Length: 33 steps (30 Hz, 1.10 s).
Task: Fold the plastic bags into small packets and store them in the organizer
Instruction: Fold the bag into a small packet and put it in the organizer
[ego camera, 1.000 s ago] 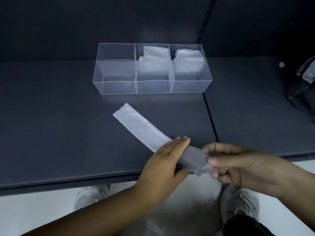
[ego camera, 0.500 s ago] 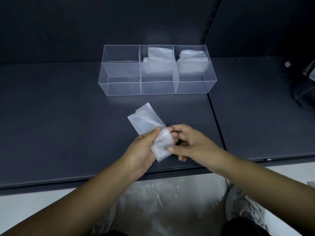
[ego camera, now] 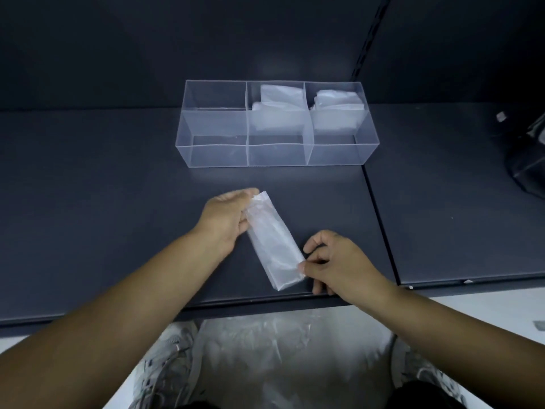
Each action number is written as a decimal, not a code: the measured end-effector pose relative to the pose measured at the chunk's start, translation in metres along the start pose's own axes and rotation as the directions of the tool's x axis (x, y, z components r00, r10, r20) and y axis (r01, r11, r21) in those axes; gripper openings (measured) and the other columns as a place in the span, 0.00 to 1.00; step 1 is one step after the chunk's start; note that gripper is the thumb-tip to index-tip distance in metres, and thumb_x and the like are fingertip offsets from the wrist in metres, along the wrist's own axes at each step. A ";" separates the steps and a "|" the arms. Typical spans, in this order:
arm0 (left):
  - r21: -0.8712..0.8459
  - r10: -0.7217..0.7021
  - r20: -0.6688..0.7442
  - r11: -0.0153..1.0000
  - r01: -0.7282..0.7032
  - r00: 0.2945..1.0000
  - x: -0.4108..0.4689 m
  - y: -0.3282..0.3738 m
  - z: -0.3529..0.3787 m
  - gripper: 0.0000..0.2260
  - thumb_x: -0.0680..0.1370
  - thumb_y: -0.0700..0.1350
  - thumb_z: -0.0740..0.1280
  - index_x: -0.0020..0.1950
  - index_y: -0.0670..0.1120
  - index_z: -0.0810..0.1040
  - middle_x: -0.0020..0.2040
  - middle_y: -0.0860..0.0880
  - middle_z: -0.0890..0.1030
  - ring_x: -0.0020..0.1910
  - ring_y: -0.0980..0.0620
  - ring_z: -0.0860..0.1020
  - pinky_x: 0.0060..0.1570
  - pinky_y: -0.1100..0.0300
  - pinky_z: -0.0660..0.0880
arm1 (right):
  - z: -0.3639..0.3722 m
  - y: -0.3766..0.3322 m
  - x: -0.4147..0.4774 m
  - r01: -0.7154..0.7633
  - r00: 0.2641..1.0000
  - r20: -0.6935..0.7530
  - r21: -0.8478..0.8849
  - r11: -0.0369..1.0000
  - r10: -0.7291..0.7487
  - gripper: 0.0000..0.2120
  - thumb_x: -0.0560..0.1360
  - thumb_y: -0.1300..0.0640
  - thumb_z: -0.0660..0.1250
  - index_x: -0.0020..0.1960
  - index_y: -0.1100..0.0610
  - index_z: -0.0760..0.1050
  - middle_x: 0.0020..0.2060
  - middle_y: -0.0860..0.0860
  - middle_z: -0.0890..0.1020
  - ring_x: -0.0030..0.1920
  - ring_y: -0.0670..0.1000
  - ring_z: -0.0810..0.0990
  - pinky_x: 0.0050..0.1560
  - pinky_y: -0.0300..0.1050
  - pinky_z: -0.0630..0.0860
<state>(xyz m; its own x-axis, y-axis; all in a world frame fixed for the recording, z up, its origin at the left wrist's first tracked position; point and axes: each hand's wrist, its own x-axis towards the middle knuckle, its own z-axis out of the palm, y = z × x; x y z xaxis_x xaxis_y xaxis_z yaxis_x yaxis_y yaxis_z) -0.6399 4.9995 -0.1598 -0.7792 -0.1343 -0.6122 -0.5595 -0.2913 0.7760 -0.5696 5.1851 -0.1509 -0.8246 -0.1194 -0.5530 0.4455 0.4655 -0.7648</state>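
left hand (ego camera: 225,221) grips the far end, right hand (ego camera: 336,262) pinches the near corner of the translucent plastic strip (ego camera: 272,246); best match edges before creasing.

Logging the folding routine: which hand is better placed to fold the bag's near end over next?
Probably the right hand: it pinches the near corner of the folded bag, while the left hand holds the far end.

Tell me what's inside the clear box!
The organizer holds middle packets and right packets of folded plastic. Its left compartment shows none. Overlap and frosted walls hide how many there are.
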 end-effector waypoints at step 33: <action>0.341 0.157 0.144 0.919 -0.198 0.977 -0.010 -0.013 -0.025 0.11 0.82 0.43 0.61 0.56 0.38 0.78 0.43 0.41 0.83 0.33 0.52 0.83 0.32 0.61 0.79 | 0.012 -0.036 0.053 0.168 0.973 -0.133 -0.161 0.973 -0.190 0.08 0.71 0.61 0.74 0.39 0.52 0.76 0.35 0.52 0.83 0.25 0.41 0.75 0.31 0.34 0.73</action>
<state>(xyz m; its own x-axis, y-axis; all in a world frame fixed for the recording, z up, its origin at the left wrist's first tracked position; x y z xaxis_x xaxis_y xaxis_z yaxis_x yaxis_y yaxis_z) -0.6177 4.9813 -0.1672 -0.8897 -0.0400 -0.4547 -0.4564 0.0817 0.8860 -0.6253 5.1516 -0.1568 -0.9332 -0.0881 -0.3484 0.2384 0.5737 -0.7836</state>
